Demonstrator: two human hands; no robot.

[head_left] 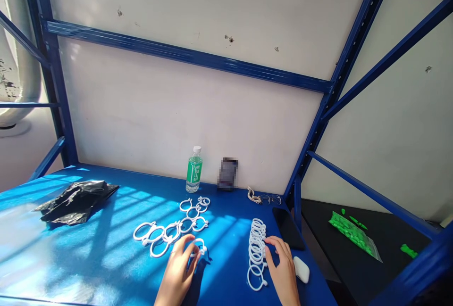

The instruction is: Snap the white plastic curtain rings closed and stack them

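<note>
White plastic rings lie loose [177,228] on the blue shelf top [106,259], and the left hand [179,270] pinches one ring [198,245] between its fingertips at the near edge of the scatter. Just to the right, the right hand [283,268] rests curled fingers against a neat row of rings [257,253]. Beside it sit a white case [301,268] and a dark phone [287,227]. Behind stands a capped bottle [194,169], apparently holding clear liquid. A clear bag [354,233] on the black surface holds green pieces.

Water bottle [194,169], black bag [76,201], phone [288,228]
</note>
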